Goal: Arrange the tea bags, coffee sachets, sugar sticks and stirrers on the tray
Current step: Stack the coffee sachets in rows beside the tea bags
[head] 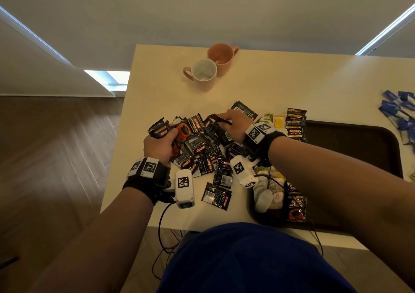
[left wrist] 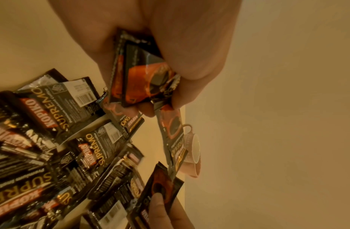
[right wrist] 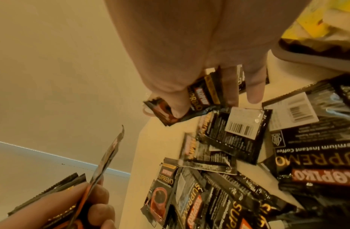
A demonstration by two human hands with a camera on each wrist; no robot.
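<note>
Several black Kopiko coffee sachets (head: 203, 153) lie in a loose heap on the cream table (head: 258, 83). My left hand (head: 160, 144) grips a small stack of coffee sachets (left wrist: 142, 77) at the heap's left edge. My right hand (head: 233, 126) pinches one coffee sachet (right wrist: 201, 99) between thumb and fingers above the heap's far side. The dark brown tray (head: 359, 144) lies to the right, with a row of coffee sachets (head: 295, 124) and yellow and green tea bags (head: 272, 119) along its left side. More white tea bags (head: 269, 191) sit at its near corner. Blue sugar sticks (head: 402, 113) lie at the far right.
Two pink mugs (head: 210, 67) stand at the back of the table. The table's left edge (head: 121, 133) drops to a wooden floor. Wrist camera cables hang off the near edge by my body.
</note>
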